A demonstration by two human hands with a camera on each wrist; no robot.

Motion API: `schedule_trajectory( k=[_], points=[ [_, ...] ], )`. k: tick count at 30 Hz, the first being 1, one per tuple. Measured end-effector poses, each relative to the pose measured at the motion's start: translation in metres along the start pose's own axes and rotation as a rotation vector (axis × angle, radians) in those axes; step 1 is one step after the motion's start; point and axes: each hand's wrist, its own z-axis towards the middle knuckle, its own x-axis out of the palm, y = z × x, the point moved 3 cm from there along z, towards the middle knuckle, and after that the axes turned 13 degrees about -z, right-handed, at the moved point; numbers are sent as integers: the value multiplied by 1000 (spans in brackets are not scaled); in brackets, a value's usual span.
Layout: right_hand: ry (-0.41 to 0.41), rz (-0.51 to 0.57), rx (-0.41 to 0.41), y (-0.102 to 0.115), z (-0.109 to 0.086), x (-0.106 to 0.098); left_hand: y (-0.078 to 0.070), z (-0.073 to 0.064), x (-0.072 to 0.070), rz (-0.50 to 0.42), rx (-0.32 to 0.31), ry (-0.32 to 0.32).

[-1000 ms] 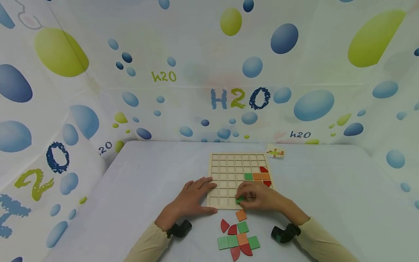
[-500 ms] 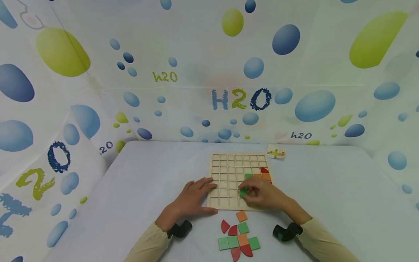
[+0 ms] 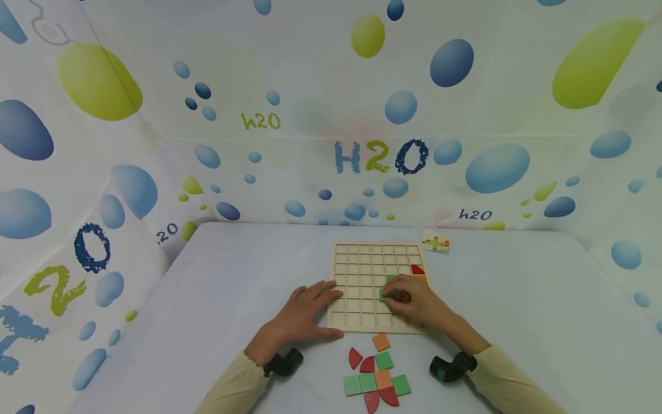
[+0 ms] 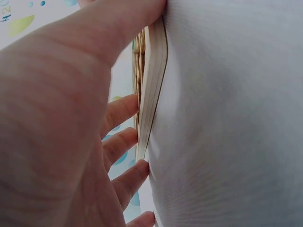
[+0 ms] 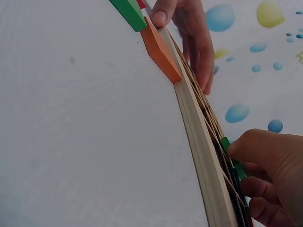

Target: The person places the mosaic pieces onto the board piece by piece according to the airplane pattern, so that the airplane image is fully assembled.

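Observation:
A wooden grid board (image 3: pixel 357 268) lies flat on the white table. My left hand (image 3: pixel 305 313) rests at its left edge with fingers spread; in the left wrist view the fingertips (image 4: pixel 130 135) are right at the board's side. Over the right half of the grid, my right hand (image 3: pixel 419 299) pinches a green square tile (image 3: pixel 383 295) between thumb and fingers, close to the cells. Behind that hand sit another green tile (image 3: pixel 391 277), an orange tile (image 3: pixel 421 278) and a red quarter-circle piece (image 3: pixel 416 269) in the grid, partly hidden by the fingers.
Loose pieces lie in front of the board: an orange square (image 3: pixel 381 342) near its front edge, several green squares (image 3: pixel 353 384), another orange square (image 3: pixel 383 378) and several red quarter circles (image 3: pixel 389 396). A small pattern card (image 3: pixel 436 240) lies by the board's back right corner.
My right hand has moved away from me across the board with the green tile, from near the front rows to the middle of the grid. The left hand has stayed put.

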Motion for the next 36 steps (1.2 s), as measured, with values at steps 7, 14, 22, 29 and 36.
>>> schedule_trajectory(
  k=[7,14,22,29,36],
  points=[
    [21,21,39,0,-1,0,0,0,0,-3,3,-2],
    [11,7,42,1,0,-1,1,0,1,-10,0,-1],
    [-27,13,77,0,0,4,2,0,1,-9,2,-5],
    [-77,11,99,3,1,4,1,-1,0,-15,6,-8],
    [-77,-16,92,3,1,8,-1,-1,-1,-18,6,-4]
  ],
)
